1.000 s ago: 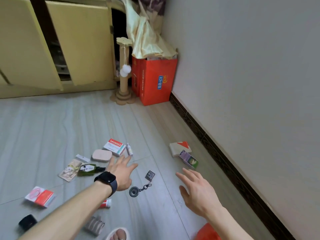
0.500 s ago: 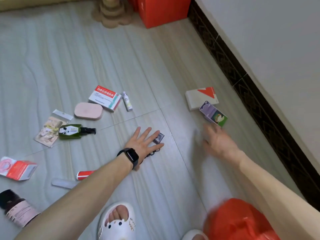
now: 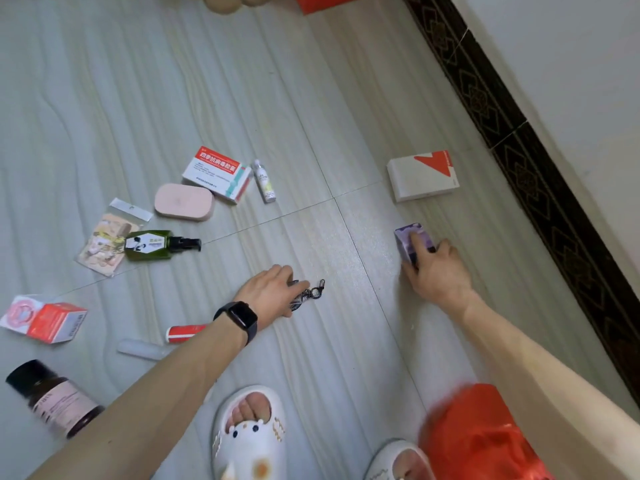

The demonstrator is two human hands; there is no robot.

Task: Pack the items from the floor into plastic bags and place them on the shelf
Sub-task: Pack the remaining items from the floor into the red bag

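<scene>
Nearest, at the floor's (image 3: 346, 133) near edge, a red plastic bag (image 3: 485, 438) lies bunched beside the right forearm, just right of two white slippers (image 3: 249, 434). Toward the floor's left edge lie a dark bottle with a pink label (image 3: 55, 400), a clear tube (image 3: 138, 348), a red tube (image 3: 183, 332) partly hidden by the left forearm, and a red-and-white carton (image 3: 45, 320).

Farther in, about mid-floor, the left hand (image 3: 273, 292), a black watch (image 3: 239, 317) on its wrist, rests palm down with its fingers curled over a keychain (image 3: 313, 293). Most of the keychain is under the palm and fingers; only its chain and clasp stick out past the fingertips, lying on the tile. To the right, nearer the baseboard (image 3: 519, 133), the right hand (image 3: 436, 268) grips a small purple box (image 3: 412, 237). One finger lies across the box's top and the others curl round its right side; the box pokes out beyond the knuckles, and whether it touches the floor cannot be told.

Beyond the left hand lie a green pump bottle (image 3: 156, 244) overlapping a sachet (image 3: 104, 244), then a pink oval case (image 3: 183, 201), a medicine box (image 3: 216, 173) and a small white spray bottle (image 3: 264, 181). Beyond the right hand, well apart from the purple box, sits a white box with a red triangle (image 3: 422, 176).
</scene>
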